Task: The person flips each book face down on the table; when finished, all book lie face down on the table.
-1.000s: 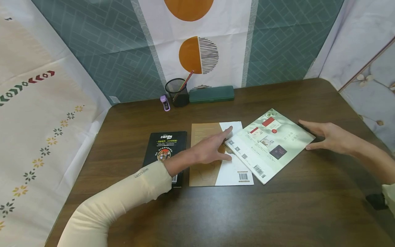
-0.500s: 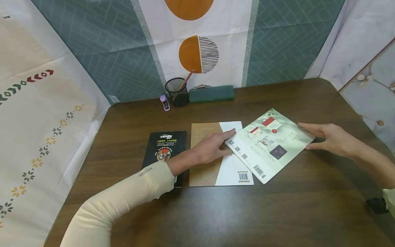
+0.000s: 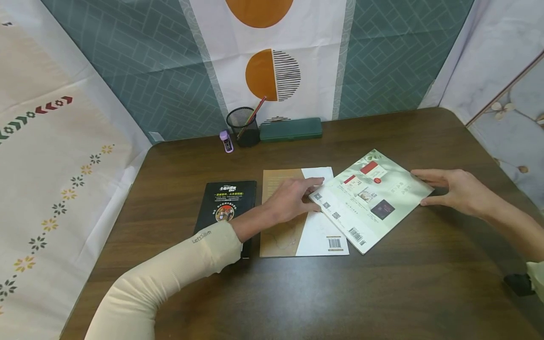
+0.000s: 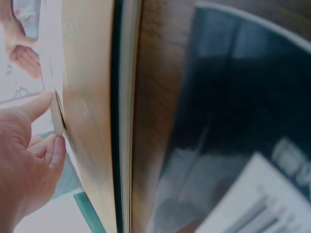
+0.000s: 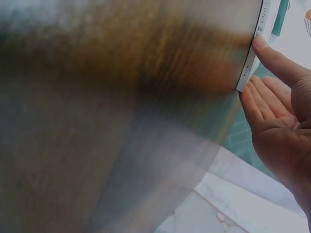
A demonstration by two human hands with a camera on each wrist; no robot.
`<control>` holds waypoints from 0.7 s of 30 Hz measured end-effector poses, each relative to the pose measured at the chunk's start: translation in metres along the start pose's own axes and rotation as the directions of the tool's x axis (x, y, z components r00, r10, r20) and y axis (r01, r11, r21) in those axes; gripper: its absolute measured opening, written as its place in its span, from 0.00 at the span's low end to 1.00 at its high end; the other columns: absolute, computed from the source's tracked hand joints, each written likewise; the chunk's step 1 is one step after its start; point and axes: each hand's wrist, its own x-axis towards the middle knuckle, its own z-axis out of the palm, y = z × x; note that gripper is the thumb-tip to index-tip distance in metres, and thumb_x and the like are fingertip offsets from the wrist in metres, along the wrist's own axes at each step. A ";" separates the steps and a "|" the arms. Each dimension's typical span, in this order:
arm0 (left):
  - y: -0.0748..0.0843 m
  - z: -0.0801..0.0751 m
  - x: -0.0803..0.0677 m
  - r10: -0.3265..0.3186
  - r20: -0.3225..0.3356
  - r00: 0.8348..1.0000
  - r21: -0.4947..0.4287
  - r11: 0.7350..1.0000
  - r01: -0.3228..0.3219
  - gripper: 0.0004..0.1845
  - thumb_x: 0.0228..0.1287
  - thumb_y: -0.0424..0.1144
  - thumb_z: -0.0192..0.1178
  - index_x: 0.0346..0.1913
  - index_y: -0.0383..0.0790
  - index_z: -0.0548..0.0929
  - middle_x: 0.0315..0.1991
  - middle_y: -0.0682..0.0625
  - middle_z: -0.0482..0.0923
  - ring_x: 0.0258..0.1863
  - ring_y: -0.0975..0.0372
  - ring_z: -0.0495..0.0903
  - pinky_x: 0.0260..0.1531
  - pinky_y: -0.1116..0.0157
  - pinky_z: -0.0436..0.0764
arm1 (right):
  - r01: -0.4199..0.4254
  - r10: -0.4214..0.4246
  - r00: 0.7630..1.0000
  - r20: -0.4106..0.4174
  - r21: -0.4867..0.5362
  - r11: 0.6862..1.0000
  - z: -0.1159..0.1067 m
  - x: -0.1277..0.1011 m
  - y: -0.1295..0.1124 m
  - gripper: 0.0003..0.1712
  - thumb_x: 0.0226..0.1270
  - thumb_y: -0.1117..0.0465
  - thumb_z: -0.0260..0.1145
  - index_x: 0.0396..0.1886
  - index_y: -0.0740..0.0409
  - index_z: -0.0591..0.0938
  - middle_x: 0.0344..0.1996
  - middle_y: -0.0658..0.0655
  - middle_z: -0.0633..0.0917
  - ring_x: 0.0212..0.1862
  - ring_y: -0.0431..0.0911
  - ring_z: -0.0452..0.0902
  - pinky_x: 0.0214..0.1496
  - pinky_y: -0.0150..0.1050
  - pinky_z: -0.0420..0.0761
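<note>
The pale green book lies flat and skewed on the table, its left corner overlapping the brown-and-white book beside it, and both hands meet it at opposite ends. The left arm, in a cream sleeve, reaches in from the lower left across the brown-and-white book, and the left hand has its fingers bent at the green book's left corner, index finger stretched along the top and thumb tip at the edge; in the left wrist view the thumb and a fingertip touch that corner (whether they pinch it or only rest against it cannot be told). The right forearm comes in from the right edge, and the right hand is spread with straight fingers, the upper ones lying along the far corner and the thumb at the near edge; the right wrist view shows fingertips pressed against the spine. A black book lies just left of the brown one, partly under the sleeve. At the table's back edge stand a purple stapler, a mesh pen cup holding a pencil, and a green pencil case. Patterned cloths hang behind and to the sides.
</note>
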 end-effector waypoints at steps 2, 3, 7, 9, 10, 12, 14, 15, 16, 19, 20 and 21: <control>-0.001 0.000 0.000 -0.004 -0.017 1.000 -0.011 1.000 0.004 0.38 0.62 0.41 0.80 0.74 0.38 0.77 0.55 0.47 0.88 0.48 0.63 0.86 0.45 0.71 0.81 | 0.023 -0.024 0.999 -0.036 -0.023 0.999 0.001 0.000 0.000 0.50 0.47 0.62 0.89 0.72 0.63 0.78 0.63 0.70 0.83 0.55 0.35 0.83 0.46 0.14 0.65; -0.001 0.000 0.000 -0.006 -0.021 1.000 -0.015 1.000 0.005 0.38 0.61 0.41 0.80 0.73 0.39 0.78 0.56 0.47 0.87 0.48 0.62 0.86 0.45 0.71 0.82 | 0.040 -0.041 0.998 -0.053 -0.027 0.999 0.002 -0.001 0.000 0.49 0.46 0.64 0.90 0.71 0.64 0.79 0.62 0.69 0.84 0.53 0.35 0.83 0.46 0.14 0.66; -0.002 -0.001 0.000 -0.009 -0.009 1.000 -0.007 1.000 0.009 0.36 0.61 0.43 0.81 0.71 0.40 0.80 0.58 0.47 0.80 0.48 0.61 0.83 0.44 0.72 0.80 | 0.104 -0.106 0.990 -0.090 -0.026 0.994 0.005 -0.001 0.002 0.49 0.43 0.69 0.89 0.69 0.66 0.79 0.56 0.66 0.85 0.48 0.20 0.71 0.49 0.14 0.66; -0.002 -0.001 0.001 -0.007 0.010 1.000 -0.005 1.000 0.007 0.35 0.62 0.43 0.80 0.70 0.40 0.79 0.59 0.46 0.78 0.50 0.60 0.81 0.44 0.71 0.79 | 0.113 -0.114 0.989 -0.091 -0.025 0.993 0.005 -0.002 0.003 0.49 0.43 0.70 0.89 0.69 0.67 0.78 0.56 0.66 0.85 0.48 0.18 0.69 0.50 0.14 0.66; -0.002 -0.001 0.002 -0.004 0.018 1.000 -0.004 1.000 0.004 0.35 0.62 0.43 0.80 0.70 0.39 0.79 0.59 0.46 0.78 0.51 0.60 0.81 0.45 0.71 0.79 | 0.113 -0.115 0.989 -0.088 -0.027 0.993 0.005 -0.001 0.002 0.49 0.43 0.70 0.89 0.69 0.67 0.78 0.56 0.66 0.85 0.48 0.19 0.68 0.50 0.14 0.66; -0.002 -0.001 0.003 0.006 0.035 0.999 -0.006 1.000 -0.005 0.35 0.63 0.43 0.80 0.69 0.39 0.78 0.60 0.46 0.78 0.53 0.60 0.80 0.46 0.70 0.79 | 0.107 -0.109 0.991 -0.082 -0.029 0.994 0.005 -0.001 0.002 0.49 0.44 0.70 0.89 0.68 0.67 0.78 0.57 0.66 0.84 0.48 0.19 0.68 0.50 0.13 0.66; -0.003 -0.002 0.005 0.017 0.053 0.998 -0.007 1.000 -0.016 0.34 0.63 0.43 0.79 0.69 0.38 0.77 0.61 0.46 0.78 0.55 0.60 0.80 0.48 0.69 0.78 | 0.097 -0.099 0.992 -0.074 -0.029 0.995 0.004 -0.001 0.002 0.48 0.44 0.70 0.89 0.68 0.67 0.78 0.57 0.67 0.84 0.48 0.20 0.68 0.50 0.13 0.66; -0.003 -0.002 0.005 0.021 0.061 0.998 -0.006 1.000 -0.020 0.34 0.64 0.43 0.79 0.69 0.38 0.77 0.62 0.46 0.78 0.55 0.60 0.80 0.50 0.68 0.78 | 0.092 -0.094 0.993 -0.072 -0.029 0.995 0.004 -0.001 0.002 0.48 0.44 0.69 0.89 0.68 0.67 0.78 0.57 0.67 0.84 0.48 0.19 0.68 0.50 0.13 0.66; -0.003 -0.002 0.006 0.022 0.067 0.997 -0.005 1.000 -0.022 0.34 0.64 0.43 0.79 0.69 0.38 0.77 0.62 0.46 0.79 0.55 0.60 0.80 0.50 0.68 0.78 | 0.088 -0.090 0.994 -0.070 -0.028 0.996 0.004 -0.001 0.002 0.47 0.45 0.69 0.89 0.68 0.67 0.78 0.57 0.67 0.84 0.48 0.19 0.68 0.50 0.14 0.66; -0.004 -0.002 0.007 0.020 0.085 0.996 -0.006 1.000 -0.020 0.35 0.64 0.43 0.79 0.70 0.37 0.77 0.61 0.46 0.79 0.55 0.60 0.80 0.51 0.67 0.79 | 0.073 -0.076 0.995 -0.067 -0.036 0.997 0.004 -0.001 0.001 0.47 0.46 0.67 0.89 0.68 0.66 0.79 0.58 0.67 0.84 0.48 0.23 0.71 0.49 0.14 0.66; -0.004 -0.002 0.008 0.019 0.088 0.996 -0.005 1.000 -0.018 0.35 0.64 0.43 0.79 0.70 0.37 0.77 0.61 0.46 0.79 0.55 0.60 0.80 0.52 0.67 0.79 | 0.070 -0.073 0.995 -0.066 -0.041 0.997 0.004 -0.001 0.001 0.46 0.46 0.67 0.89 0.68 0.66 0.79 0.58 0.67 0.84 0.49 0.27 0.75 0.48 0.14 0.66; -0.004 -0.002 0.008 0.018 0.090 0.996 -0.005 1.000 -0.018 0.35 0.64 0.44 0.79 0.70 0.37 0.77 0.61 0.46 0.79 0.55 0.60 0.80 0.52 0.67 0.79 | 0.066 -0.069 0.996 -0.064 -0.042 0.997 0.003 -0.001 0.001 0.46 0.46 0.67 0.89 0.68 0.66 0.79 0.58 0.68 0.84 0.49 0.34 0.79 0.47 0.14 0.66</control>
